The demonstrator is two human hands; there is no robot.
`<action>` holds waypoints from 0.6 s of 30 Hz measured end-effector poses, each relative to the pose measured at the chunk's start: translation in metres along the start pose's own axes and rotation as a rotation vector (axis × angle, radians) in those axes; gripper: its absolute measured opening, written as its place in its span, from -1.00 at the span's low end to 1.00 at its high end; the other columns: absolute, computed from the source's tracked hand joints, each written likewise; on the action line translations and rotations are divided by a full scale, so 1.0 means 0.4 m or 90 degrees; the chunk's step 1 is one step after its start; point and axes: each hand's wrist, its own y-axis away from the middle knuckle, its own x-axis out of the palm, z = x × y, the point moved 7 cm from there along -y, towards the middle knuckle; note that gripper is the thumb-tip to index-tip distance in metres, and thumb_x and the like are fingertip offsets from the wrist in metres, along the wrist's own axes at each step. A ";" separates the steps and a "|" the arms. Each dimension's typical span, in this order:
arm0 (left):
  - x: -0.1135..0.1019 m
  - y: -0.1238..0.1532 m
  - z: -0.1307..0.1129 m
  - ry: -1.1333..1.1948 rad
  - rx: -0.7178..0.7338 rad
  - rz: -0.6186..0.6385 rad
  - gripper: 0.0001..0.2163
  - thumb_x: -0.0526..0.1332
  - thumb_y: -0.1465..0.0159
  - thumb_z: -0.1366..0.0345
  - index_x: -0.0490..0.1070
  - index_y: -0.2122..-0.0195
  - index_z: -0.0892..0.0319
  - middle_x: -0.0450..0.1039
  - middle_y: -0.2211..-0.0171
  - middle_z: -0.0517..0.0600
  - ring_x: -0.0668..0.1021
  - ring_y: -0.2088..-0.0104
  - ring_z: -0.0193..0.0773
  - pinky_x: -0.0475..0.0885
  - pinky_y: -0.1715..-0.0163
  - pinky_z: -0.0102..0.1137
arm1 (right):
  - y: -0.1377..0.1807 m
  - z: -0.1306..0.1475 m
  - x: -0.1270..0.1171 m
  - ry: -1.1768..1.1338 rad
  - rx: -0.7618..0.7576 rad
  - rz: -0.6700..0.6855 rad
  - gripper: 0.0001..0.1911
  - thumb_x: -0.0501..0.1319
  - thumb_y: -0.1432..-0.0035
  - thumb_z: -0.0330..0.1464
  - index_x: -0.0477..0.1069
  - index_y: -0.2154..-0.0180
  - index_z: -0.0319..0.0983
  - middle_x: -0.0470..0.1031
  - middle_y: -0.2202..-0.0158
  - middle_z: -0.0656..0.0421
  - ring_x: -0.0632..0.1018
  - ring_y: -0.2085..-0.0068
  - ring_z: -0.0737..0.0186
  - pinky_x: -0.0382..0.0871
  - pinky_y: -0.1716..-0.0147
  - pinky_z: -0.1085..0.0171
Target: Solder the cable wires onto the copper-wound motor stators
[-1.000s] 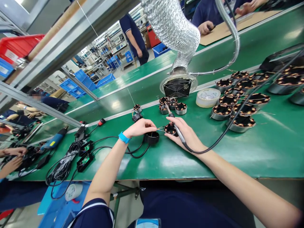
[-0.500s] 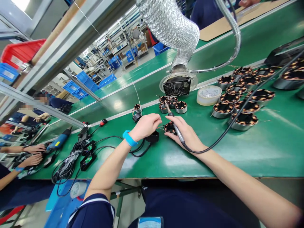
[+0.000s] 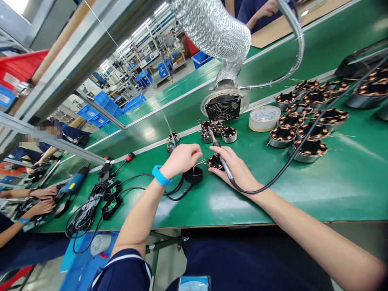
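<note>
My right hand point(image 3: 235, 167) is wrapped around a soldering iron point(image 3: 226, 166), whose tip points up and away toward the back of the bench. The thumb and fingers of that hand also reach to a small copper-wound stator point(image 3: 215, 162) on the green bench. My left hand point(image 3: 183, 158), with a blue wristband point(image 3: 161, 175), is closed in a pinch just left of the stator; what it pinches is hidden. Below it, thin coloured wires point(image 3: 198, 165) run between a round black housing point(image 3: 194, 175) and the stator.
Several small stators point(image 3: 229, 134) stand before a fan with a foil duct point(image 3: 222, 108). A pale round tub point(image 3: 264, 119) and several larger stators point(image 3: 309, 150) are on the right. Left lie coiled black cable point(image 3: 86, 214) and circuit boxes point(image 3: 109, 208); a co-worker's hands point(image 3: 44, 200) are farther left.
My left hand has shifted slightly left, and the coloured wires and the black housing's opening show more clearly. My right hand keeps the soldering iron at the stator. The view has tilted slightly.
</note>
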 end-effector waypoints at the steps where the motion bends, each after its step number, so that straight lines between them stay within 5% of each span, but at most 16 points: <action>1: 0.001 -0.003 0.019 -0.053 -0.020 -0.009 -0.81 0.15 -0.34 0.31 0.47 0.41 0.16 0.43 0.49 -0.01 0.37 0.47 -0.25 0.15 0.39 -0.37 | 0.000 0.001 0.000 0.001 0.001 0.000 -0.35 0.30 -0.27 -0.35 0.17 -0.32 -0.06 0.37 -0.11 0.01 0.56 0.02 -0.05 0.55 0.04 0.00; 5: 0.005 0.026 0.039 -0.103 -0.007 0.087 -0.80 0.19 -0.31 0.31 0.47 0.47 0.14 0.38 0.55 -0.03 0.31 0.53 -0.28 0.10 0.42 -0.36 | -0.002 0.004 0.002 0.007 0.000 0.007 -0.35 0.30 -0.28 -0.35 0.15 -0.33 -0.07 0.37 -0.09 0.00 0.56 0.02 -0.05 0.55 0.05 0.01; 10: 0.013 0.052 -0.023 0.274 0.061 0.267 -0.73 0.20 -0.32 0.12 0.51 0.37 0.20 0.46 0.44 -0.02 0.40 0.43 -0.31 0.28 0.37 -0.43 | -0.002 0.002 0.000 0.002 0.002 0.006 -0.35 0.29 -0.27 -0.36 0.16 -0.33 -0.05 0.37 -0.08 0.02 0.56 0.03 -0.04 0.54 0.06 0.03; 13: 0.027 0.010 -0.003 0.366 0.007 0.156 -0.68 0.20 -0.31 0.05 0.50 0.35 0.23 0.43 0.45 -0.03 0.36 0.46 -0.33 0.26 0.40 -0.42 | -0.002 0.000 0.001 0.004 0.007 0.006 -0.35 0.30 -0.27 -0.35 0.18 -0.32 -0.06 0.37 -0.09 0.02 0.55 0.04 -0.04 0.54 0.05 0.02; 16: 0.036 -0.027 0.049 0.232 -0.036 -0.022 -0.74 0.17 -0.33 0.14 0.49 0.37 0.21 0.36 0.52 -0.08 0.29 0.49 -0.34 0.16 0.42 -0.40 | -0.002 0.000 0.001 0.004 0.007 0.004 -0.36 0.30 -0.26 -0.34 0.19 -0.32 -0.06 0.37 -0.08 0.02 0.55 0.03 -0.04 0.54 0.04 0.01; 18: 0.039 -0.035 0.075 0.141 -0.044 -0.072 -0.77 0.18 -0.32 0.19 0.49 0.39 0.20 0.34 0.55 -0.10 0.29 0.49 -0.33 0.14 0.40 -0.40 | -0.001 0.000 0.001 0.001 0.007 0.002 -0.35 0.30 -0.27 -0.34 0.18 -0.32 -0.06 0.37 -0.09 0.02 0.55 0.03 -0.03 0.54 0.05 0.02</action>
